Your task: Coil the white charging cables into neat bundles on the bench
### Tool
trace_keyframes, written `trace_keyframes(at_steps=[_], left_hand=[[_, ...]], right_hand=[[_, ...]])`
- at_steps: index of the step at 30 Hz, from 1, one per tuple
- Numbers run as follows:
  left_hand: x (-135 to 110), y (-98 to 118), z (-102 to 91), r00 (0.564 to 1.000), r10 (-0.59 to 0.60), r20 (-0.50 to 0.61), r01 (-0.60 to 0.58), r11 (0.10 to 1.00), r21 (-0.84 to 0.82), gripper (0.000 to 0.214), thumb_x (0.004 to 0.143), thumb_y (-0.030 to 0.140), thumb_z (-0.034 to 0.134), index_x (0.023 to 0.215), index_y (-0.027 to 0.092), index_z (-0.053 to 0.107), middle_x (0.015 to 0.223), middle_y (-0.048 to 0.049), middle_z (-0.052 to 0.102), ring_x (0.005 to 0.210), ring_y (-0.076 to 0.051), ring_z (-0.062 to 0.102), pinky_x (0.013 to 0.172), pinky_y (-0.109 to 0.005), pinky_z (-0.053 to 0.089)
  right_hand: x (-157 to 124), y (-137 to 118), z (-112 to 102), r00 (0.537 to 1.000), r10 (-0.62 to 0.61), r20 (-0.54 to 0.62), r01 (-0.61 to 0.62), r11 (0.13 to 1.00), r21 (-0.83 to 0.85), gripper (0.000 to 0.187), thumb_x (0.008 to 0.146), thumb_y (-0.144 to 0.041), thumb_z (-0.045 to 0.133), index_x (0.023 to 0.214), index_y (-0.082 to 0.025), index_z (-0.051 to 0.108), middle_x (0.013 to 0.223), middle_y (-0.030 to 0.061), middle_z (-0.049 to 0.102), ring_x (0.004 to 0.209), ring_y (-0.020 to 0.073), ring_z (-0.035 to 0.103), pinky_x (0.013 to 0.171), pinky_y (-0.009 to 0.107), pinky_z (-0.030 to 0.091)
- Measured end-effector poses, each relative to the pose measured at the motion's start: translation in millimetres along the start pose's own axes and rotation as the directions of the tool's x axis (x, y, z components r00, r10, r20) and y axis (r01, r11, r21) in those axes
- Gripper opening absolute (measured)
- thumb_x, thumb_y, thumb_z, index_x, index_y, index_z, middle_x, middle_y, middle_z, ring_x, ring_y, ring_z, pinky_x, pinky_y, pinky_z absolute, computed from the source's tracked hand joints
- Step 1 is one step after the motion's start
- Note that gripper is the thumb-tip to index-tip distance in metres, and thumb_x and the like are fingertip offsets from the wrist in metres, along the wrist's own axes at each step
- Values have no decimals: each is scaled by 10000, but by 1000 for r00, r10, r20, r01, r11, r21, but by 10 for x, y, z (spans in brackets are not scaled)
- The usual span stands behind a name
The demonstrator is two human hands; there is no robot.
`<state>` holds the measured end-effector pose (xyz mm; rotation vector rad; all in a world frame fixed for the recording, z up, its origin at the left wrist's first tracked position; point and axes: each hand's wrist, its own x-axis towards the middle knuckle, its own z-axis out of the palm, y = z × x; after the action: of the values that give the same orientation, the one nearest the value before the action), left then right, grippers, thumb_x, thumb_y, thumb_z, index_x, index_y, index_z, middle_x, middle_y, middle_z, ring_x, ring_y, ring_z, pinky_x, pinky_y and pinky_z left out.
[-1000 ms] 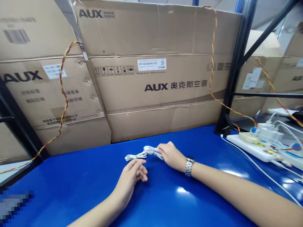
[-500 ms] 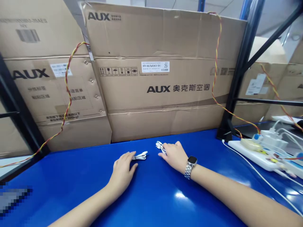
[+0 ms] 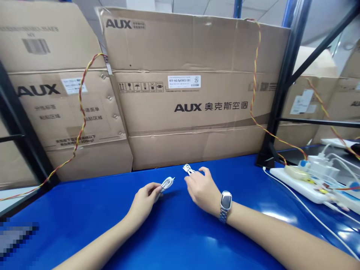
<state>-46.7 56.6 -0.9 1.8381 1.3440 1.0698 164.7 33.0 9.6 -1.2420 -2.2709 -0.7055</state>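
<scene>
My left hand [image 3: 144, 200] is closed, with thumb and fingers pinching a looped white cable [image 3: 167, 183]. One end of this bundle points up and to the right, raised slightly above the blue tabletop [image 3: 180, 232]. Farther right, a second bundled white cable [image 3: 188, 169] pokes out past the fingertips of my right hand [image 3: 201, 189]. That hand is curled over the bundle and grips it from above, its fingers partly hiding the coil. A watch with a metal band [image 3: 225, 204] sits on my right wrist.
Large cardboard boxes [image 3: 191, 146] stand along the back edge. White power strips [image 3: 295, 183] with plugs and cords lie at the right, by a black rack post [image 3: 277, 105]. Twisted red-yellow wires [image 3: 79, 108] hang in front of the boxes. A pixelated dark object [image 3: 17, 238] is at the left.
My left hand has closed on its cable and tilted it up off the table. My right hand's fingers have curled in over the other cable.
</scene>
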Motion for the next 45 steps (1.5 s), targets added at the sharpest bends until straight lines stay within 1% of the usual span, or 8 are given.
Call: trace_keyframes(at_steps=[3,7,12,21,25,29,40,45], left_hand=[[-70,90,55,978,-134,157,183,916,-357,286,724,435,549,772,163,624,608,-22,638,550,-153,558,542,-239,402],[-156,152,138,954,-170,248,274,828,-489,279,713,410,584,766,141,636,601,-14,639,507,-112,529,517,-213,398],[-171,170,185,942,-125,312,258,862,-435,307,676,355,646,885,132,626,639,-14,658,582,-127,578,521,-198,398],[-195,180,208,952,-111,285,226,885,-408,315,686,355,624,889,115,601,689,-30,655,625,-161,608,513,-232,444],[-197,173,215,946,-95,311,214,903,-374,315,670,351,638,878,116,603,622,-3,629,559,-132,567,486,-220,425],[-212,143,226,943,-63,327,176,929,-326,310,682,365,620,865,117,596,592,6,608,547,-128,547,486,-224,419],[-279,193,231,942,67,330,-15,987,-158,214,795,348,478,842,151,547,726,-14,586,618,-128,521,528,-228,404],[-328,148,253,957,150,249,-118,983,-139,265,814,256,443,1069,210,390,737,20,557,674,-131,537,658,-260,422]], right_hand=[[-34,-128,-81,990,-124,-68,128,991,46,238,853,-122,339,1004,-143,522,775,63,576,744,189,486,866,429,223],[-58,-181,-107,980,-168,-104,180,976,125,225,888,-189,322,990,-151,519,796,54,582,738,173,487,840,404,243],[-68,-122,18,971,-211,-110,228,958,172,197,893,-183,336,919,-153,529,801,45,580,746,160,476,804,373,262],[-87,-131,143,966,-211,-148,241,944,227,162,846,-97,378,831,-146,531,812,48,566,754,160,459,800,362,311],[-87,-135,111,959,-223,-177,262,933,248,157,833,-83,383,859,-132,530,930,82,566,868,188,465,838,377,323],[-96,-146,133,950,-241,-198,289,920,264,179,817,-62,383,908,-128,522,1029,99,549,1004,201,443,951,423,254],[-109,-124,167,935,-301,-187,340,910,238,167,852,-102,343,867,-130,507,944,86,566,816,176,473,751,356,336],[-121,-145,147,950,-281,-135,305,924,229,131,819,-88,379,832,-135,500,858,80,567,764,171,467,735,356,314]])
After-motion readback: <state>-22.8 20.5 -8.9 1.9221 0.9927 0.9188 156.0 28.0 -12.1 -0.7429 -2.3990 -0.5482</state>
